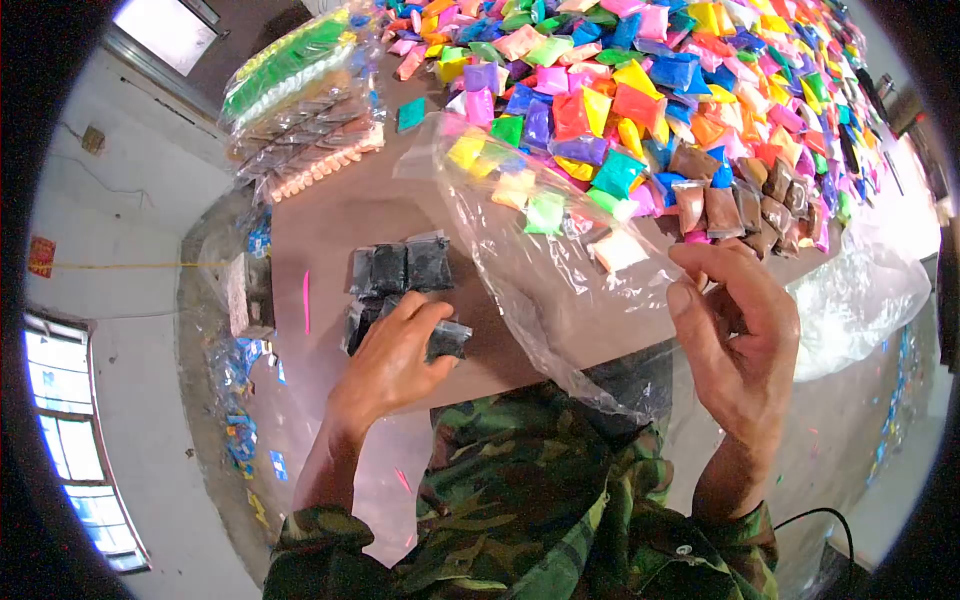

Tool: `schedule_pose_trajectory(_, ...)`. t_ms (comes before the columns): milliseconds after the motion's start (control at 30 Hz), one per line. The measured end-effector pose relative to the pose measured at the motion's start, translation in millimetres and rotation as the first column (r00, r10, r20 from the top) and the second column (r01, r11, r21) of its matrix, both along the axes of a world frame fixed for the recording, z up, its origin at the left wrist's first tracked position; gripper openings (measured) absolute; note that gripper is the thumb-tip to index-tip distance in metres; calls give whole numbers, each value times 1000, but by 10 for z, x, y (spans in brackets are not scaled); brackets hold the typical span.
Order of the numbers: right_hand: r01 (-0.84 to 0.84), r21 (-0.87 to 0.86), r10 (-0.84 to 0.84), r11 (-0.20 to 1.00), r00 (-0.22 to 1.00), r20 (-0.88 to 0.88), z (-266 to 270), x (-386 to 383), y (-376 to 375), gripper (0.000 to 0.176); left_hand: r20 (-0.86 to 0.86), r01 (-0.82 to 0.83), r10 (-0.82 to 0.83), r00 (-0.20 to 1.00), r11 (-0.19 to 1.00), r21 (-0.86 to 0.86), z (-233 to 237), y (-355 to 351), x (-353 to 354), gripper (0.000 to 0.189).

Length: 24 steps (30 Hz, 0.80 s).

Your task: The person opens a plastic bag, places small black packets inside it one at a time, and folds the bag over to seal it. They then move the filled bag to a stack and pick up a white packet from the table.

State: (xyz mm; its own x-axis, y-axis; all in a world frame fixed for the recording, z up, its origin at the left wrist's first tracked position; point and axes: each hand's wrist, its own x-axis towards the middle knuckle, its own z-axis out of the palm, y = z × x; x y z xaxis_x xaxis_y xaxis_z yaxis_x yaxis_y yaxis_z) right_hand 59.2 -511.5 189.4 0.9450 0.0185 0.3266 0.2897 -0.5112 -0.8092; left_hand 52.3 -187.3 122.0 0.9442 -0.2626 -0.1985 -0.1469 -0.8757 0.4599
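My left hand point(395, 355) is over a small group of black packets point(408, 265) on the brown tabletop. Its fingers are curled around the lower packets, and one black packet point(450, 341) shows between thumb and forefinger. Part of that lower row is hidden under the hand. My right hand point(740, 335) is raised at the right, thumb and forefinger pinched at the edge of a large clear plastic bag point(540, 300). The bag is spread slantwise across the table between both hands, and coloured packets show through its upper part.
A big heap of colourful packets point(640, 90) covers the far side, with brown packets point(725, 210) at its near edge. Stacked bagged strips point(300, 110) stand at the far left. A pink sliver point(307, 302) lies left of the black packets. White plastic point(870, 300) bulges at the right.
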Motion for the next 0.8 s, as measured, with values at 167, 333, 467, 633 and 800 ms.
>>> schedule_pose_trajectory(167, 22, -66, -13, 998, 990, 140, 116, 19, 35, 26, 251, 119, -127, 960, 992, 44, -103, 89, -38, 49)
schedule_pose_trajectory(333, 17, -86, -2, 996, 985, 174, 153, 59, 163, 26, 351, 84, -109, 930, 993, 85, 199, 42, -74, 45)
schedule_pose_trajectory(467, 34, -141, 4, 989, 966, 259, 103, 93, 292, 23, 531, 84, 80, 844, 957, -278, 695, -32, -210, 48)
schedule_pose_trajectory(633, -12, -252, 78, 968, 963, 257, 227, 70, 513, 22, 446, 17, 176, 877, 918, -397, 1302, -401, -150, 48)
schedule_pose_trajectory(800, 3, -221, 57, 975, 964, 261, 251, 54, 556, 21, 498, 42, 9, 867, 995, -92, 991, -693, 111, 49)
